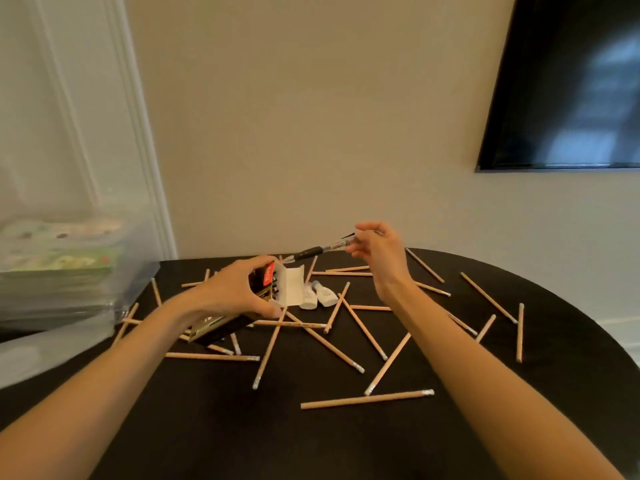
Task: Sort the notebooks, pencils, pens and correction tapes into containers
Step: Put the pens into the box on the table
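So the pen (320, 250) is up in the air over the far side of the table, pinched by its back end in the right hand (377, 252), tip aimed at the open flap of a gold and black pen box (242, 308). The left hand (230, 294) is wrapped around that box, tilting it off the dark round table (207, 427). Wooden pencils (367, 399) are scattered all over, two white correction tapes (318, 294) sit just beyond the box, and a clear bin of notebooks (59, 271) is off to the left, pretty blurry
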A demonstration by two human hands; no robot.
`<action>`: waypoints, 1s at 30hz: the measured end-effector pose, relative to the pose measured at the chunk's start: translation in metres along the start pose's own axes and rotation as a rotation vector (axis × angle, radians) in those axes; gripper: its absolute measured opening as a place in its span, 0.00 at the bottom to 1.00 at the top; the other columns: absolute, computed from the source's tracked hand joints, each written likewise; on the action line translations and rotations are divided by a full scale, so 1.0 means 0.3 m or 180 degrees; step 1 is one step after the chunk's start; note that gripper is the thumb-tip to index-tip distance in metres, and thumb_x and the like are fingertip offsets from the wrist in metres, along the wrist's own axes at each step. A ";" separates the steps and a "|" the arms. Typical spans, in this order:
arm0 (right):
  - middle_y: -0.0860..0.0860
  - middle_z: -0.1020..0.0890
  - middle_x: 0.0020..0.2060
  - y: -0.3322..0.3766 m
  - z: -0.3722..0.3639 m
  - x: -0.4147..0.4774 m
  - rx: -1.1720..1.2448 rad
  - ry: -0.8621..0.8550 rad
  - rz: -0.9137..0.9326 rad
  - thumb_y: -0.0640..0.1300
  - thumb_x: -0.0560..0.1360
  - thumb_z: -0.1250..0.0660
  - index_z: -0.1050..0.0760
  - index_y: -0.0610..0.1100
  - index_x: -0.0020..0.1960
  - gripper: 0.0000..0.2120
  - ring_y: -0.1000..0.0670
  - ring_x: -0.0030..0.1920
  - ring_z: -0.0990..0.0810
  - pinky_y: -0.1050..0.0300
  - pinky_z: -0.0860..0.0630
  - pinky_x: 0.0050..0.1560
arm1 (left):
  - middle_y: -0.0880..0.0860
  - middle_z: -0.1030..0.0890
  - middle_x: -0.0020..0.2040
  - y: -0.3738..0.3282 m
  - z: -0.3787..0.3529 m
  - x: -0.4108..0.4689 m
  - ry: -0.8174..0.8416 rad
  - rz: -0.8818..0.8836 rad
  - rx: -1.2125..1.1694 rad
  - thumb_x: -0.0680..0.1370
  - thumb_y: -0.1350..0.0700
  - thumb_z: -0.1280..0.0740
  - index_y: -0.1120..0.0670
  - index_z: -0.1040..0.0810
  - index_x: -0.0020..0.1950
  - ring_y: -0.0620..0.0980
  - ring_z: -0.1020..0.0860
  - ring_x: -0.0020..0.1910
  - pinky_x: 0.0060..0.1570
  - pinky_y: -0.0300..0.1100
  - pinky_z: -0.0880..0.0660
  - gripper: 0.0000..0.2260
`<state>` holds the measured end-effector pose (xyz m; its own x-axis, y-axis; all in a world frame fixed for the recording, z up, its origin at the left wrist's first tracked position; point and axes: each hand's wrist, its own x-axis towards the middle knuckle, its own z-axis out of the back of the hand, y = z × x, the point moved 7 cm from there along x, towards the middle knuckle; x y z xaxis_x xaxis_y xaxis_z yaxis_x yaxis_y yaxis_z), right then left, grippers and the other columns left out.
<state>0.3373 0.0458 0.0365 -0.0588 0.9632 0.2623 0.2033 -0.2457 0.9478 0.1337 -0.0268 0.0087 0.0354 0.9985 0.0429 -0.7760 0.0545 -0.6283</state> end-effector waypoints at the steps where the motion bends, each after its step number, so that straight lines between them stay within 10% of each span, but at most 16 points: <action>1: 0.48 0.23 0.36 0.001 -0.044 -0.018 -0.0053 0.0122 0.0004 0.33 0.78 0.42 0.29 0.42 0.50 0.06 0.55 0.33 0.22 0.66 0.24 0.37 | 0.49 0.37 0.73 0.028 0.012 -0.023 0.0077 0.0046 -0.0046 0.65 0.52 0.22 0.46 0.40 0.74 0.50 0.38 0.70 0.67 0.45 0.39 0.42; 7: 0.48 0.23 0.37 0.002 -0.313 -0.136 -0.0406 0.0555 0.0245 0.34 0.78 0.40 0.29 0.42 0.51 0.05 0.56 0.32 0.22 0.67 0.24 0.35 | 0.45 0.35 0.70 0.163 0.098 -0.196 0.0368 0.0151 -0.0619 0.43 0.36 0.22 0.43 0.38 0.71 0.48 0.39 0.71 0.71 0.46 0.43 0.57; 21: 0.45 0.16 0.43 -0.003 -0.578 -0.210 -0.1785 0.1280 0.0855 0.42 0.73 0.31 0.25 0.43 0.50 0.06 0.50 0.44 0.18 0.53 0.21 0.51 | 0.48 0.30 0.67 0.286 0.107 -0.232 0.0077 0.0199 -0.1166 0.45 0.39 0.21 0.42 0.33 0.67 0.48 0.34 0.68 0.71 0.51 0.40 0.51; 30: 0.45 0.18 0.48 -0.080 -0.686 -0.228 -0.2440 0.1922 0.0799 0.42 0.73 0.31 0.21 0.40 0.53 0.10 0.51 0.48 0.21 0.63 0.27 0.47 | 0.48 0.29 0.67 0.311 0.093 -0.216 -0.0311 0.0199 -0.1541 0.48 0.41 0.21 0.47 0.34 0.71 0.48 0.33 0.67 0.69 0.49 0.37 0.52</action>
<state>0.1354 -0.0367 0.0331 -0.6292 0.7096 0.3171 -0.3931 -0.6425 0.6578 0.0413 -0.0868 -0.0310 -0.0790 0.9955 0.0516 -0.3925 0.0165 -0.9196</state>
